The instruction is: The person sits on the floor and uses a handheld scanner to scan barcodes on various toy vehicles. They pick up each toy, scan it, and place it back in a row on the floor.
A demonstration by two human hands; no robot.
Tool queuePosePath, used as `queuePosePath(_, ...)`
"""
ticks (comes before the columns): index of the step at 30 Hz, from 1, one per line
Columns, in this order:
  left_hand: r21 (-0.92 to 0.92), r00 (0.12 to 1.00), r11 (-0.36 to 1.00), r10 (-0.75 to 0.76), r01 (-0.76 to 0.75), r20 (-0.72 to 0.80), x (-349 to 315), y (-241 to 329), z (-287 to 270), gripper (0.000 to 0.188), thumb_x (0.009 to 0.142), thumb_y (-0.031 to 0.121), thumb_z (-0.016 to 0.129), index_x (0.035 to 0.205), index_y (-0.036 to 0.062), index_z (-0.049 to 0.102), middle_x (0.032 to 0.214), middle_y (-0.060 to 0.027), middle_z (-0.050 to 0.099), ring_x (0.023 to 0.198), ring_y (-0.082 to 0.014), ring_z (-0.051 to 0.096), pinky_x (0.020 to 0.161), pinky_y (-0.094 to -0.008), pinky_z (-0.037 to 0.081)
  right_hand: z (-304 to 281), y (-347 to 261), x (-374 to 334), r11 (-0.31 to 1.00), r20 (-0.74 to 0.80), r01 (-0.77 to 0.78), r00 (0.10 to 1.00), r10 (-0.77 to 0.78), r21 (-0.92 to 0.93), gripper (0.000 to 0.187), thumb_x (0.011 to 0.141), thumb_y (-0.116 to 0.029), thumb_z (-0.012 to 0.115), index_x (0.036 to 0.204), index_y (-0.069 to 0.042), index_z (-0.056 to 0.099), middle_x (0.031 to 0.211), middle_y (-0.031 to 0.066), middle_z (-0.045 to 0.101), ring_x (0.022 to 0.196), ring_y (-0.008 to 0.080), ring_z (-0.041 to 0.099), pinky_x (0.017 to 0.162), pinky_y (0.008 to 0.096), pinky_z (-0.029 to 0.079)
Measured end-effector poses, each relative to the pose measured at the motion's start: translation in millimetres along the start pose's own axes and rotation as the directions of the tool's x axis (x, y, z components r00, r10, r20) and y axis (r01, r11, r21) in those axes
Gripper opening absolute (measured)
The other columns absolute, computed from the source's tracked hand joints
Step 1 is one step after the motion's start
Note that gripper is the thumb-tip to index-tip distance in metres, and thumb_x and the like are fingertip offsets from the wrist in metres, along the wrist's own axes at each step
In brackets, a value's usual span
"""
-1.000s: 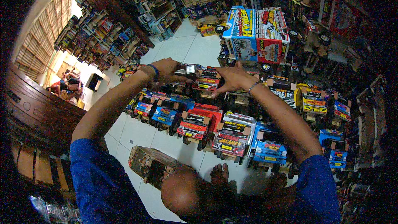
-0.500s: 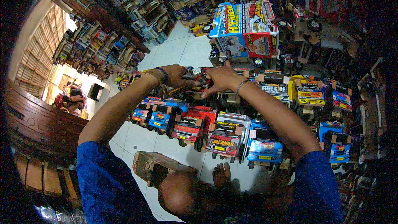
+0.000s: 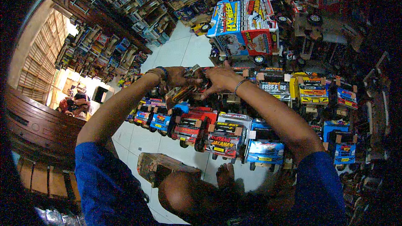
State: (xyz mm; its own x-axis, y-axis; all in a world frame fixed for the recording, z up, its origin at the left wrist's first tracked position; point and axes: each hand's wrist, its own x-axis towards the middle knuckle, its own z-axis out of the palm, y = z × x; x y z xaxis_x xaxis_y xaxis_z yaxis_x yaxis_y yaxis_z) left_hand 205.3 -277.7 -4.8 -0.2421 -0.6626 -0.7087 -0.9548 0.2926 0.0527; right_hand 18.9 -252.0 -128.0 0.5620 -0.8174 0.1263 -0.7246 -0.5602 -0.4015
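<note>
Over the rows of toy trucks, my left hand [image 3: 178,76] is closed around a small toy truck [image 3: 181,94] with a brown-orange front, held tilted. Its details are dark and partly covered by my fingers. My right hand [image 3: 222,78] is at the truck's other side, thumb below and fingers above, curved about its end. Just below stand a red toy truck [image 3: 188,129], a silver one [image 3: 226,136] and blue ones, in a row on the floor. Behind my right forearm are a white-and-black toy truck [image 3: 274,87] and a yellow one [image 3: 313,92].
A large boxy toy truck [image 3: 245,29] in blue, white and red stands beyond my hands. Stacked toys line the far wall [image 3: 146,0] and the left side. A wooden box-like piece [image 3: 167,166] lies on the white tiled floor [image 3: 161,144] by my knee and bare foot.
The small toy truck has been raised and tilted between my hands, so its brown-orange front now shows below my left hand. My hands have stayed almost in place.
</note>
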Motion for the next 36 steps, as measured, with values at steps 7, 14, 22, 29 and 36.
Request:
queuePosePath(7, -0.097, 0.967, 0.97, 0.208, -0.223, -0.146, 8.7, -6.5, 18.2, 0.067, 0.089, 0.073, 0.06, 0.116, 0.0128, 0.07, 0.096, -0.0107, 0.076, 0.083, -0.0243, 0.072, 0.08, -0.0418, 0.058, 4.6, 4.5, 5.5, 0.999, 0.065, 0.021, 0.998, -0.023, 0.024, 0.096, 0.057, -0.081, 0.077, 0.107, 0.001, 0.069, 0.111, 0.0213, 0.072, 0.107, 0.0401, 0.067, 0.095, 0.0659, 0.038)
queuePosePath(14, -0.149, 0.952, 0.983, 0.054, -0.103, -0.301, 19.7, -18.5, 50.4, 0.066, 0.092, 0.071, 0.056, 0.124, 0.0139, 0.066, 0.094, -0.0126, 0.075, 0.082, -0.0256, 0.072, 0.077, -0.0415, 0.057, 7.9, 2.6, 1.8, 0.998, 0.004, -0.003, 1.0, 0.003, 0.065, 0.097, 0.054, -0.081, 0.079, 0.109, -0.001, 0.071, 0.114, 0.0199, 0.072, 0.11, 0.0393, 0.067, 0.1, 0.0716, 0.034)
queuePosePath(22, -0.15, 0.874, 0.985, 0.007, -0.091, -0.486, 18.7, -23.1, 67.2, 0.095, 0.081, 0.084, 0.056, 0.122, -0.0012, 0.064, 0.103, -0.0262, 0.072, 0.096, -0.0353, 0.072, 0.086, -0.0449, 0.056, -2.2, 5.2, 2.4, 0.987, 0.091, 0.073, 0.992, -0.087, 0.146, 0.107, 0.057, -0.085, 0.074, 0.124, -0.003, 0.064, 0.125, 0.0206, 0.068, 0.12, 0.0419, 0.062, 0.103, 0.0705, 0.035)
queuePosePath(29, -0.086, 0.927, 0.996, -0.061, 0.032, -0.371, -14.4, -11.9, 51.5, 0.088, 0.083, 0.082, 0.057, 0.129, 0.007, 0.064, 0.104, -0.0223, 0.074, 0.098, -0.0359, 0.071, 0.087, -0.0455, 0.054, -30.6, 24.3, 7.0, 0.999, 0.152, 0.027, 0.988, -0.033, 0.04, 0.126, 0.063, -0.09, 0.068, 0.143, 0.005, 0.047, 0.133, 0.0276, 0.062, 0.127, 0.0412, 0.059, 0.108, 0.0597, 0.039)
queuePosePath(36, -0.291, 0.79, 0.955, -0.225, 0.062, -0.571, -99.2, -49.5, 79.5, 0.074, 0.085, 0.073, 0.064, 0.1, 0.0017, 0.072, 0.085, -0.0173, 0.074, 0.082, -0.0287, 0.073, 0.078, -0.0428, 0.055, -71.7, 57.2, 24.1, 0.976, 0.148, 0.187, 0.974, -0.17, -0.114, 0.087, 0.082, -0.08, 0.059, 0.119, -0.002, 0.063, 0.112, 0.0244, 0.069, 0.109, 0.0408, 0.066, 0.093, 0.0532, 0.051)
